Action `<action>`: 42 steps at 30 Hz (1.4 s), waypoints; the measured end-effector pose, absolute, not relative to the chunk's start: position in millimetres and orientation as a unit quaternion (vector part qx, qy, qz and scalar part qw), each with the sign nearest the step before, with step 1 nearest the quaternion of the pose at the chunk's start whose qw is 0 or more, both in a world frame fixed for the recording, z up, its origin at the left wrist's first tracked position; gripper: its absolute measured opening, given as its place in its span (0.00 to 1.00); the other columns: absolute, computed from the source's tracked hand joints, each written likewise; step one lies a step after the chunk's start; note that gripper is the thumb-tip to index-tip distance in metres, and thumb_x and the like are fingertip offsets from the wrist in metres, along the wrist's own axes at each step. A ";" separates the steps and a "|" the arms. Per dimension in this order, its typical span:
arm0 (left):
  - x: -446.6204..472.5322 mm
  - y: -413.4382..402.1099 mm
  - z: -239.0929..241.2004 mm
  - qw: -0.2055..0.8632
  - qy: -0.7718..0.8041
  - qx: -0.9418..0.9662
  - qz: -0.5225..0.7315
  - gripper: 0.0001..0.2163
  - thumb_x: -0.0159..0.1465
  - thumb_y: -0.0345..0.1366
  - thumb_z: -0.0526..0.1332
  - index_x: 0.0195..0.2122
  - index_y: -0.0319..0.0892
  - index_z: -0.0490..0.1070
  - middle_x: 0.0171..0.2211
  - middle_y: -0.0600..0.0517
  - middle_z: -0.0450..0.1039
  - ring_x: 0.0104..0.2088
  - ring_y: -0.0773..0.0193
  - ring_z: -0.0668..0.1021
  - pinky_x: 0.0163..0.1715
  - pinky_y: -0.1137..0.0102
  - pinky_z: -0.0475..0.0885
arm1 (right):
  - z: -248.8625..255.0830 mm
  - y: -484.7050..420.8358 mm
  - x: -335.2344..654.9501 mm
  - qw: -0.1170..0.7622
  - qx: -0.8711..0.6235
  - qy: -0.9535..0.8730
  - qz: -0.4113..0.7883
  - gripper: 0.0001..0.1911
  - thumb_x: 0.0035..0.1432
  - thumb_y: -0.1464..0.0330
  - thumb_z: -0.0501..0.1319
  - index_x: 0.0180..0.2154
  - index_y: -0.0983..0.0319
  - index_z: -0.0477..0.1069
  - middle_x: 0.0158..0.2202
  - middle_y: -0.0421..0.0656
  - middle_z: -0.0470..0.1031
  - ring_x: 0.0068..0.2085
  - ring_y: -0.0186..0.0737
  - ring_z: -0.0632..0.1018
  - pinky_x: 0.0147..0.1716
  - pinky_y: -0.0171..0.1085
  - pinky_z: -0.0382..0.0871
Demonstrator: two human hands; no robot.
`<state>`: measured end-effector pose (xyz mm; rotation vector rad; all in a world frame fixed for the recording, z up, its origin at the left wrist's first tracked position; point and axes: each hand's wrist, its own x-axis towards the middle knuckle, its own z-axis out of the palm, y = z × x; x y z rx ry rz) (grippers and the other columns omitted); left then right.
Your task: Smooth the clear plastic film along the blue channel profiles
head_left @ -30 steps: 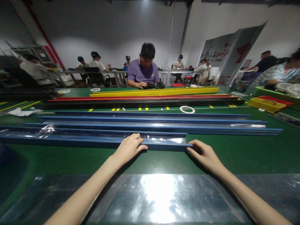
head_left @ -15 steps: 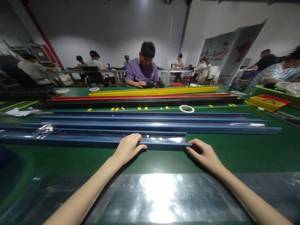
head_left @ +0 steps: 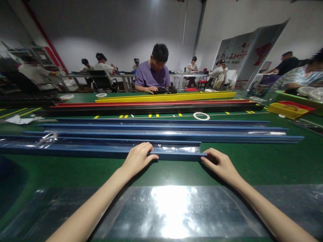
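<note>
A long blue channel strip [head_left: 96, 150] lies across the green table [head_left: 264, 164] in front of me, with clear film along its inside. My left hand [head_left: 138, 158] curls over the strip's near edge, close to its right end. My right hand [head_left: 220, 164] holds that right end with its fingers bent round it. A wide sheet of clear film [head_left: 171, 211] lies flat on the table under my forearms.
Three more blue strips [head_left: 166, 131] lie parallel behind the near one, then black, red [head_left: 151, 105] and yellow strips [head_left: 166, 97]. A tape ring [head_left: 201, 116] and a yellow tray [head_left: 285, 111] sit farther back. A person in a purple shirt [head_left: 152, 77] sits opposite; others work behind.
Both hands keep their grip on the near blue strip. The view has tilted slightly; nothing on the table has visibly moved.
</note>
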<state>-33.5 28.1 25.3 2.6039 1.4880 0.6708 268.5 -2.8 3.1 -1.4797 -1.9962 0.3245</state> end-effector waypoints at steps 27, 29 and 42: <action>-28.2 25.8 35.1 0.007 0.533 0.829 0.168 0.13 0.53 0.47 0.58 0.24 0.42 0.64 0.27 0.54 0.70 0.30 0.62 0.72 0.28 0.72 0.61 | -0.2 -0.1 271.6 0.318 -0.575 -0.739 0.148 0.12 0.51 0.58 0.54 0.29 0.61 0.65 0.26 0.40 0.69 0.27 0.35 0.69 0.27 0.34 0.62; -28.2 25.4 33.8 0.015 0.530 0.830 0.173 0.12 0.54 0.46 0.58 0.25 0.42 0.63 0.27 0.53 0.70 0.30 0.63 0.72 0.28 0.72 0.62 | -1.4 0.9 273.2 0.320 -0.576 -0.734 0.162 0.13 0.51 0.58 0.54 0.29 0.61 0.65 0.26 0.40 0.70 0.27 0.35 0.69 0.26 0.34 0.62; -28.4 25.4 28.7 0.018 0.514 0.839 0.176 0.10 0.56 0.43 0.56 0.27 0.42 0.62 0.29 0.53 0.68 0.31 0.63 0.71 0.29 0.72 0.62 | -3.7 1.0 275.3 0.329 -0.580 -0.723 0.180 0.13 0.50 0.57 0.55 0.30 0.61 0.66 0.26 0.41 0.71 0.27 0.36 0.70 0.27 0.35 0.63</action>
